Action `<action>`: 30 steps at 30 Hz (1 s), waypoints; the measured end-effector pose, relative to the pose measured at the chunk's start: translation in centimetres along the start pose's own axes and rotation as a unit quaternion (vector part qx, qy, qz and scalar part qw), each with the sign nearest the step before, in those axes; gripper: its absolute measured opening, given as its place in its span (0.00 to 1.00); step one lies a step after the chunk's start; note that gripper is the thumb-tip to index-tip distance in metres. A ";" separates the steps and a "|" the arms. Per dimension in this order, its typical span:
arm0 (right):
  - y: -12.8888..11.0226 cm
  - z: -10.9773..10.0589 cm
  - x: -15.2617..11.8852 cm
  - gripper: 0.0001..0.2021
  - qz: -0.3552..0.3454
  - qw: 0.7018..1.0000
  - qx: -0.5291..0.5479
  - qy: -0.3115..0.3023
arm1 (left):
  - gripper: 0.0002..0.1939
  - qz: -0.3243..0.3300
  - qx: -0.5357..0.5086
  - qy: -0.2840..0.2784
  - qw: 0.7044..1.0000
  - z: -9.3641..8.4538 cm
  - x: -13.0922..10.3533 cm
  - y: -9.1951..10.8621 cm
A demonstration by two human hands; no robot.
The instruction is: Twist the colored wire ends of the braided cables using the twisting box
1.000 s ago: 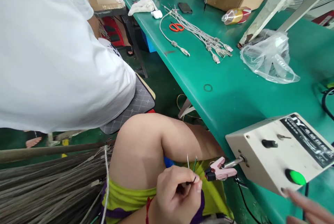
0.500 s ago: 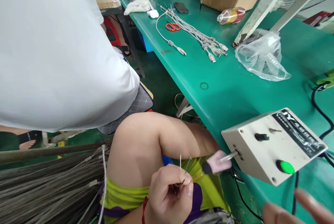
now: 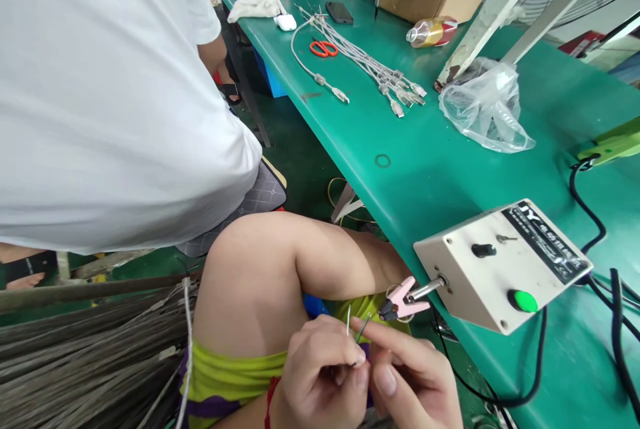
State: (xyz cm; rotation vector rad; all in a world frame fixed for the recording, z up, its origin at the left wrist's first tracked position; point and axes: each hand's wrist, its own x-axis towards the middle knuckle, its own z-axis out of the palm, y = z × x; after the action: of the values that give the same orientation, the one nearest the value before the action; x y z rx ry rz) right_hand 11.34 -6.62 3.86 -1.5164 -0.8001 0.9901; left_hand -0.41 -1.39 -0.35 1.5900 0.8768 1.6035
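The left hand [image 3: 323,369] pinches thin wires above the person's lap, with a white wire [image 3: 349,321] and a green wire [image 3: 362,329] standing up from it; if this pinch loosens, they could slip out. The right hand [image 3: 417,376] has its index finger stretched near the green wire, but I cannot tell whether it grips anything; a careless push could bend the wires together, or bump the pink clip [image 3: 411,307] just beyond.
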 end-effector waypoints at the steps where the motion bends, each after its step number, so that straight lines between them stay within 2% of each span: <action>1: 0.5 -0.3 -0.1 0.21 -0.007 1.000 -0.015 0.003 | 0.04 -0.001 -0.004 -0.009 1.000 0.1 0.1 0.1; 3: 1.6 -0.9 -0.2 0.17 -0.016 1.000 -0.020 -0.006 | 0.05 -0.005 -0.006 -0.029 1.000 0.1 0.1 0.1; 7: 2.9 -1.6 0.1 0.08 -0.023 0.998 0.034 -0.039 | 0.06 0.004 -0.013 -0.048 0.999 0.1 0.0 0.0; 9: 2.5 -1.2 0.5 0.10 -0.011 0.996 0.066 -0.052 | 0.07 0.007 -0.037 -0.044 0.998 0.2 -0.1 -0.3; 14: 0.5 0.6 1.5 0.24 0.048 0.988 0.119 -0.083 | 0.09 -0.011 -0.092 -0.034 0.995 0.7 -0.3 -0.4; 19: 0.4 0.9 1.8 0.25 0.065 0.989 0.107 -0.077 | 0.09 -0.043 -0.102 -0.043 0.993 0.8 0.1 0.1; 23: 0.6 0.9 1.8 0.24 0.063 0.989 0.118 -0.067 | 0.11 -0.040 -0.107 -0.031 0.993 0.5 -0.1 0.2; 26: 1.2 0.9 1.2 0.10 -0.027 0.996 0.084 -0.032 | 0.09 -0.087 -0.178 -0.032 0.980 0.1 0.2 -0.1; 28: 1.9 1.1 0.6 0.09 -0.138 0.990 0.008 0.019 | 0.11 -0.147 -0.288 -0.052 0.945 -0.3 1.1 -0.4; 30: 2.7 1.4 0.3 0.09 -0.235 0.968 -0.066 0.048 | 0.17 -0.184 -0.391 -0.063 0.900 -0.7 2.6 -0.7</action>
State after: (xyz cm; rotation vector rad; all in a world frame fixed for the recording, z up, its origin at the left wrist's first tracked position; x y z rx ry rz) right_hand 10.14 -6.27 1.11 -1.3813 -1.1089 0.5154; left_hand -1.11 1.18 0.38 0.8751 0.3422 1.3114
